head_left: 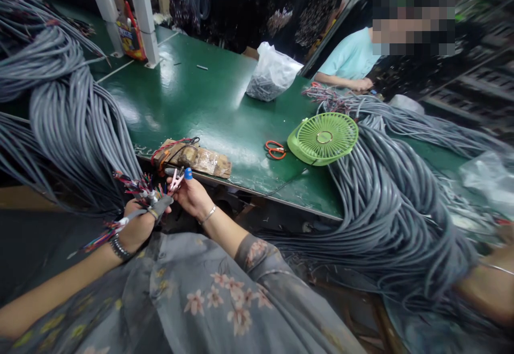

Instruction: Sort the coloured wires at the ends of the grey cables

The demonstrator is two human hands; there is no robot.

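The left hand is closing its grip around 1 gray cable, whose colored wires are fanning out just above the fingers. The right hand is pinching pink clippers in a narrow grip, with the tip right beside the wire ends and a blue cap sitting on 1 finger. Both hands are hovering just below the edge of the green counter, near a taped block. Orange scissors and a green fan are lying further right. A heap of gray cables is hanging at the left.
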